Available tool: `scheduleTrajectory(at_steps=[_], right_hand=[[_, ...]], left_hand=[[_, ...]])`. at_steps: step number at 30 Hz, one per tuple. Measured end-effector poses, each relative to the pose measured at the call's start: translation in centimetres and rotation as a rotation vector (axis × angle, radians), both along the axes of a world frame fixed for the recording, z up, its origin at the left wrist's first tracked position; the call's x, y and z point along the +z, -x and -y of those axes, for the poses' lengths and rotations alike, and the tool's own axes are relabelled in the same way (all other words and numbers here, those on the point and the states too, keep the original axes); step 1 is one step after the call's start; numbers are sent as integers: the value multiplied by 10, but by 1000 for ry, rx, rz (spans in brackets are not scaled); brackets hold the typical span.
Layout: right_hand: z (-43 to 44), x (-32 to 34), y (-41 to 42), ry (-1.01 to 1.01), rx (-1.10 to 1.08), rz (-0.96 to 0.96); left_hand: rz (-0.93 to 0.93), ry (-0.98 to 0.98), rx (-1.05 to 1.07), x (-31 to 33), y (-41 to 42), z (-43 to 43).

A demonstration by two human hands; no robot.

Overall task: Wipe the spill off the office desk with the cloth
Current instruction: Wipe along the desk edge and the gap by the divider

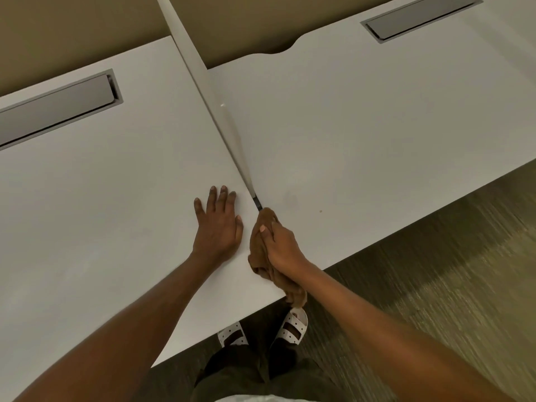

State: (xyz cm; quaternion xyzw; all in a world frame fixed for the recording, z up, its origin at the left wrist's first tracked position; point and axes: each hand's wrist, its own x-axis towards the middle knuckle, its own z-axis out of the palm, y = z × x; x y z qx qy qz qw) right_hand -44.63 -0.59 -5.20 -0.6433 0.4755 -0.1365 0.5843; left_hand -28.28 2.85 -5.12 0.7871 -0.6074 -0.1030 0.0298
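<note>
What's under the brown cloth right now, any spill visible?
The right hand presses the bunched brown cloth onto the white desk, beside the seam. Only bare desktop shows around it. Whatever lies beneath the cloth is covered.

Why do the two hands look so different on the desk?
The left hand lies flat and open, fingers spread, holding nothing; the right hand is curled shut around the brown cloth. The left rests well onto the desk; the right sits nearer the front edge, by the gap between the desktops. Both are bare.
</note>
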Motion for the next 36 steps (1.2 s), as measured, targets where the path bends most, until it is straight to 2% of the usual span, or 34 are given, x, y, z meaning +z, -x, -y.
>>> scheduleTrajectory(at_steps=[7, 11, 21, 36], right_hand=[[52, 6, -60, 105, -7, -78], [56, 1, -67, 112, 4, -103], [33, -9, -36, 98, 22, -22], [-50, -14, 50, -106, -64, -50]], left_hand=[[20, -58, -14, -3, -2, 0], [0, -50, -8, -1, -3, 0], [-61, 21, 31, 1, -2, -2], [-87, 48, 30, 7, -1, -5]])
